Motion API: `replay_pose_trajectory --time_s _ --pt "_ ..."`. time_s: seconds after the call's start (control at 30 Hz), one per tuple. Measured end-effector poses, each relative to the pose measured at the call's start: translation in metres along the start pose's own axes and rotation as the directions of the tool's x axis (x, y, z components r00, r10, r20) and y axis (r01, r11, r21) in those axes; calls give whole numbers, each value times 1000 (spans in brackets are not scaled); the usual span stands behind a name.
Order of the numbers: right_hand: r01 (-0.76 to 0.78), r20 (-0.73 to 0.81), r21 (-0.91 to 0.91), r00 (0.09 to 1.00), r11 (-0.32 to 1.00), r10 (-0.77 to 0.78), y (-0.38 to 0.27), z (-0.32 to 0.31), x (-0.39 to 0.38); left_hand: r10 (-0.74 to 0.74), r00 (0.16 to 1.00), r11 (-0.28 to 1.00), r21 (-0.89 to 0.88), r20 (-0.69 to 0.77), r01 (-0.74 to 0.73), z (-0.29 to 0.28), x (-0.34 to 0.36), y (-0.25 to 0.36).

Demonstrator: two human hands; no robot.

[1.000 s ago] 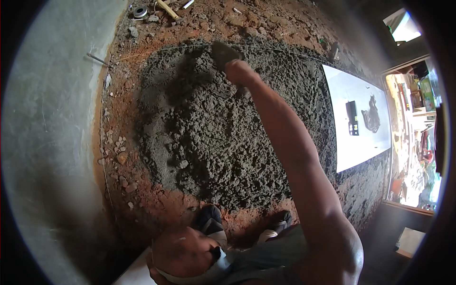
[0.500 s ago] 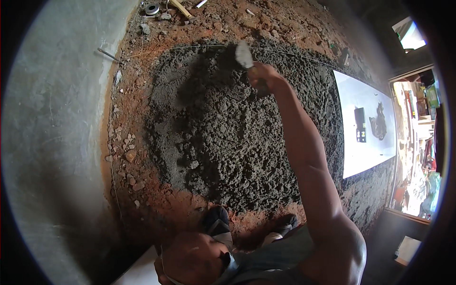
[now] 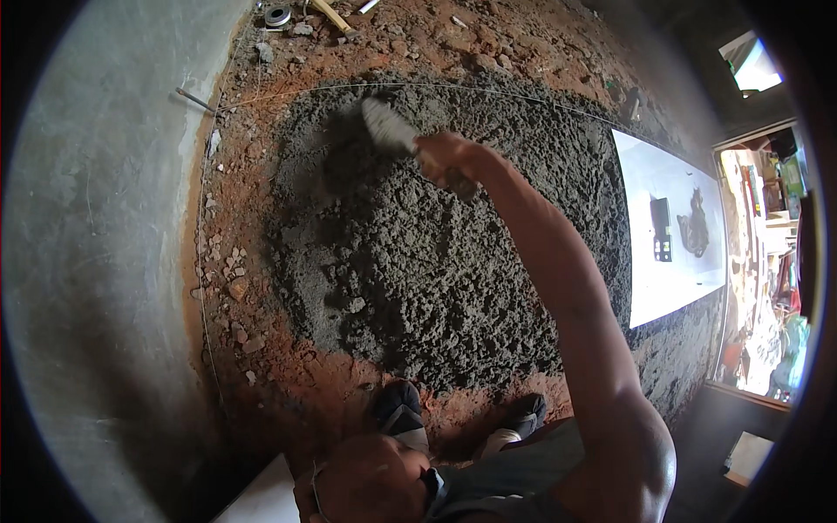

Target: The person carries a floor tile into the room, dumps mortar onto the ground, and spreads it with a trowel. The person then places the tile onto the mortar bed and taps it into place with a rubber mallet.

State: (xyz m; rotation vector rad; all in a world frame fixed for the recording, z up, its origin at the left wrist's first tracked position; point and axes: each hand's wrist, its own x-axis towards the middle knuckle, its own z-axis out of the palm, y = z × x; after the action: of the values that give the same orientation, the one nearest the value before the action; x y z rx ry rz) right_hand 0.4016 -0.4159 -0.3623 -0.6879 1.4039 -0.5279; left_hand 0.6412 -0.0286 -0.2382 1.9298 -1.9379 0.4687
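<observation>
Right hand (image 3: 443, 159): closed on trowel (image 3: 388, 128) handle.
Left hand: not visible.
String (image 3: 375, 84): may snag if trowel swings far.

The mortar (image 3: 453, 288) looks rough, lumpy and matt, the trowel blade (image 3: 388, 127) dull, smeared metal, the grey wall (image 3: 105, 218) smooth, the white board (image 3: 649, 283) glossy, the earth (image 3: 288, 370) crumbly, and the tool handle (image 3: 330, 14) wooden.
</observation>
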Motion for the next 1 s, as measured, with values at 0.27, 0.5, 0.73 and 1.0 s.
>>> replay_pose_trajectory --time_s 0.27,0.5,0.73,1.0 --pt "-26 35 -133 999 991 31 -9 -76 17 -49 712 849 -346 700 399 -6 -71 -39" --pt "-265 210 -422 902 867 377 0 -67 -58 -185 975 934 -288 120 213 0 -46 4" --pt "-80 83 115 994 990 71 17 -191 -31 390 908 876 -366 152 -315 -38 70 6" --pt "-118 68 -365 986 923 153 24 -123 -74 370 915 883 -367 161 -293 -47 69 10"
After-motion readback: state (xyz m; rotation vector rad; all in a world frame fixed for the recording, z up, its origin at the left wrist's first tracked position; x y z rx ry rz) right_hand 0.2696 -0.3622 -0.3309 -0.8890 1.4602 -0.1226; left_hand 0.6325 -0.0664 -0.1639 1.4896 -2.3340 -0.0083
